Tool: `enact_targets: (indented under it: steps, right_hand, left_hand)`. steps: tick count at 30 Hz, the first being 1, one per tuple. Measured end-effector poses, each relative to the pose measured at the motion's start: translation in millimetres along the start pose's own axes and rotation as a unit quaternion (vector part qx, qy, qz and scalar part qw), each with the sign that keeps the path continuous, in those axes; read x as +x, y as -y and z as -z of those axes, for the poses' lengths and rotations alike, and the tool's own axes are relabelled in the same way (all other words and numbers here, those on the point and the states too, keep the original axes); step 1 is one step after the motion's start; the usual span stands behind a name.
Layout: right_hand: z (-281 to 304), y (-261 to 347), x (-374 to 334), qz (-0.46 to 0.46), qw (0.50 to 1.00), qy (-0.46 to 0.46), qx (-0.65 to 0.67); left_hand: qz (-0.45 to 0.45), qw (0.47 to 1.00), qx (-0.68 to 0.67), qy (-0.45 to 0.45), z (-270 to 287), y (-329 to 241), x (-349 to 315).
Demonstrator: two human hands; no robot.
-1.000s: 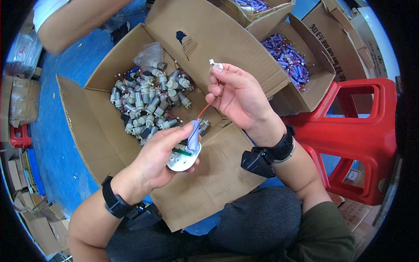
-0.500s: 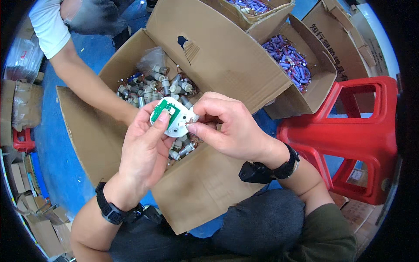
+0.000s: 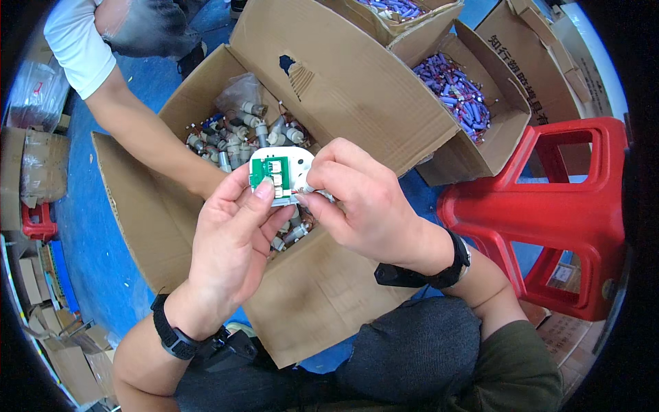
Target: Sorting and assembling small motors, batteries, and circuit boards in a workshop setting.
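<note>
While your left hand (image 3: pixel 230 254) pinches the white plastic part (image 3: pixel 281 175) with its green circuit board (image 3: pixel 269 172) from below, your right hand (image 3: pixel 367 206) closes on its right edge, above the open carton (image 3: pixel 137 206). Your right fingertips hide what they hold, so I cannot tell.
</note>
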State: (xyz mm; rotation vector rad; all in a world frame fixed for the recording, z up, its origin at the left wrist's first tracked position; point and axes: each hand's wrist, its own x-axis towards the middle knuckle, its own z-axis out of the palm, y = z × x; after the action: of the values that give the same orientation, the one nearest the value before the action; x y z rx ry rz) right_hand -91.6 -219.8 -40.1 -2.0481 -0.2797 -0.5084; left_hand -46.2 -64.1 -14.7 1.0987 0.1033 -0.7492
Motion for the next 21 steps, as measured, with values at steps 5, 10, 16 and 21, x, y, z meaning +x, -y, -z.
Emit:
enact_targets:
  steps: [5,10,16,21]
  right_hand:
    - [-0.4,0.5,-1.6,0.043,0.998,-0.018,-0.035]
    - [4.3,2.9,-2.3,0.102,0.987,-0.012,-0.121]
    - [1.4,7.5,-3.1,0.073,0.995,-0.042,-0.061]
    - [0.1,6.8,-4.4,0.079,0.994,-0.059,-0.045]
  left_hand:
    - [-0.020,0.999,0.025,-0.007,-3.1,-0.1,-3.9]
    - [-0.039,0.998,0.053,-0.004,-5.1,-0.2,-7.7]
    - [-0.111,0.989,0.101,-0.003,-8.6,2.9,-12.4]
    - [-0.134,0.981,0.138,0.002,-8.7,2.3,-12.2]
